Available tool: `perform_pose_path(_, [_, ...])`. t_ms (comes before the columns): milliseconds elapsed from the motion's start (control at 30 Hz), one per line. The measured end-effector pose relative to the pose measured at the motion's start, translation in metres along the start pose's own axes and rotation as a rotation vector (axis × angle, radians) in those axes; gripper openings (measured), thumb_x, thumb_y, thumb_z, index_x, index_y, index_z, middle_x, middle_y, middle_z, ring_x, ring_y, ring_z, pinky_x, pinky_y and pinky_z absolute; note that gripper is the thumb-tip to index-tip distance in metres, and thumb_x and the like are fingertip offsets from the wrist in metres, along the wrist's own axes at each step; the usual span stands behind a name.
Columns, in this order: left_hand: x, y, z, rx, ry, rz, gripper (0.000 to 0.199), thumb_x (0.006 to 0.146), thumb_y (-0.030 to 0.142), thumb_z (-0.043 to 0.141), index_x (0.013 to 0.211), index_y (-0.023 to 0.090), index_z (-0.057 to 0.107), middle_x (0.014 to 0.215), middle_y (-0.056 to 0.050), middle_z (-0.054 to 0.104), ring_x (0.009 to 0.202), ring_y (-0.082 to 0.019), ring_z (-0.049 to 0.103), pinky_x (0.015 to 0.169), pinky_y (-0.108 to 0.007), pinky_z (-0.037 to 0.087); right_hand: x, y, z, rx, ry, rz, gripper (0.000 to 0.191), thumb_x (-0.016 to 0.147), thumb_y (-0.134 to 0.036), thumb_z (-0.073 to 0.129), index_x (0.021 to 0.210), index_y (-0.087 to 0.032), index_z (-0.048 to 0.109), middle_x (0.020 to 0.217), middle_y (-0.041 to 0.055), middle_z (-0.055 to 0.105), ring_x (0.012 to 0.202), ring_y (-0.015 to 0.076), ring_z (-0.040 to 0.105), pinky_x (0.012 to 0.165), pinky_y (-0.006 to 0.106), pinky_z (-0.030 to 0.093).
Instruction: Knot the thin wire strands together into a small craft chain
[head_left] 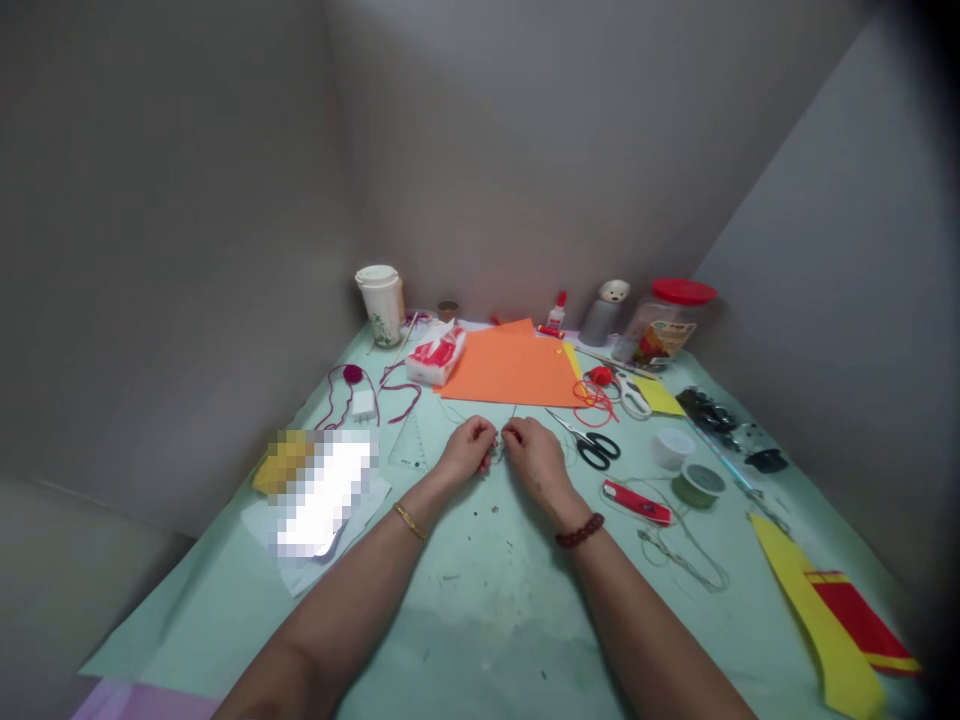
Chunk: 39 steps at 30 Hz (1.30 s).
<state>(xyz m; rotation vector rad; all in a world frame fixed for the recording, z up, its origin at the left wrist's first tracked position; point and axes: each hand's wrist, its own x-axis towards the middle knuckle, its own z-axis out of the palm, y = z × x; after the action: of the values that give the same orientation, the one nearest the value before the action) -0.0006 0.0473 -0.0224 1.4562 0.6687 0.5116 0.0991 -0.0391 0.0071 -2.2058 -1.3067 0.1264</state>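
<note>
My left hand (469, 450) and my right hand (532, 460) sit close together above the pale green table cover (480, 590), fingertips almost meeting. Both pinch a thin pale cord (457, 412) that loops up toward the orange paper sheet (510, 368). A tiny red bit (486, 463) shows at the left fingertips, too small to name. Black-handled scissors (596, 448) lie just beyond my right hand, and a clear plastic triangle ruler (409, 445) lies beyond my left. A gold bracelet circles my left wrist, and red beads circle my right.
Around the hands lie a tissue pack (435, 355), purple cord (352, 390), tangled red cord (592, 400), white-handled scissors (631, 395), a red-lidded jar (664, 320), a paper cup (381, 305), a green thread spool (699, 485), and yellow-and-red paper (832, 620). Walls enclose the back and sides.
</note>
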Motion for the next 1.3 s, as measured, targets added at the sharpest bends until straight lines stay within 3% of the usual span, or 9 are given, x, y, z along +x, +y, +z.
perform_pose_path(200, [0.000, 0.001, -0.001, -0.024, -0.063, -0.011, 0.008, 0.084, 0.022, 0.042, 0.087, 0.017, 0.047, 0.067, 0.004, 0.051, 0.039, -0.003, 0.044, 0.037, -0.016, 0.035, 0.002, 0.008, 0.018, 0.142, 0.016, -0.014, 0.018, 0.080, -0.021, 0.044, 0.070, -0.020, 0.059, 0.071, 0.0014, 0.059, 0.065, 0.0131, 0.049, 0.060, 0.024, 0.029])
perform_pose_path(433, [0.000, 0.002, -0.001, 0.010, -0.022, -0.064, 0.007, 0.079, 0.014, 0.047, 0.086, 0.016, 0.046, 0.060, 0.004, 0.053, 0.038, -0.005, 0.046, 0.039, -0.017, 0.038, 0.001, 0.013, 0.021, 0.270, 0.058, -0.031, 0.014, 0.077, -0.022, 0.044, 0.067, -0.020, 0.054, 0.066, -0.0004, 0.056, 0.063, 0.0135, 0.048, 0.060, 0.024, 0.031])
perform_pose_path(633, [0.002, -0.005, -0.002, 0.083, -0.003, -0.069, 0.010, 0.076, 0.016, 0.052, 0.084, 0.015, 0.046, 0.049, 0.005, 0.052, 0.037, -0.007, 0.048, 0.040, -0.017, 0.038, 0.001, 0.014, 0.021, 0.315, 0.052, -0.006, 0.012, 0.077, -0.023, 0.044, 0.068, -0.020, 0.051, 0.064, -0.0015, 0.055, 0.062, 0.0136, 0.048, 0.059, 0.025, 0.031])
perform_pose_path(967, [0.001, -0.004, -0.002, 0.092, 0.003, -0.068, 0.010, 0.075, 0.019, 0.058, 0.074, 0.014, 0.049, 0.048, 0.004, 0.052, 0.037, -0.007, 0.049, 0.040, -0.017, 0.038, 0.000, 0.014, 0.020, 0.334, 0.026, 0.008, 0.012, 0.078, -0.025, 0.043, 0.068, -0.021, 0.050, 0.063, -0.0023, 0.054, 0.061, 0.0137, 0.047, 0.058, 0.025, 0.030])
perform_pose_path(1300, [0.002, -0.003, -0.003, 0.069, -0.004, -0.065, 0.019, 0.082, 0.030, 0.052, 0.072, 0.013, 0.051, 0.048, 0.003, 0.053, 0.035, -0.006, 0.047, 0.038, -0.017, 0.038, -0.003, 0.016, 0.017, 0.311, 0.008, -0.088, 0.017, 0.081, -0.020, 0.038, 0.072, -0.020, 0.051, 0.068, 0.0006, 0.056, 0.065, 0.0150, 0.049, 0.062, 0.025, 0.033])
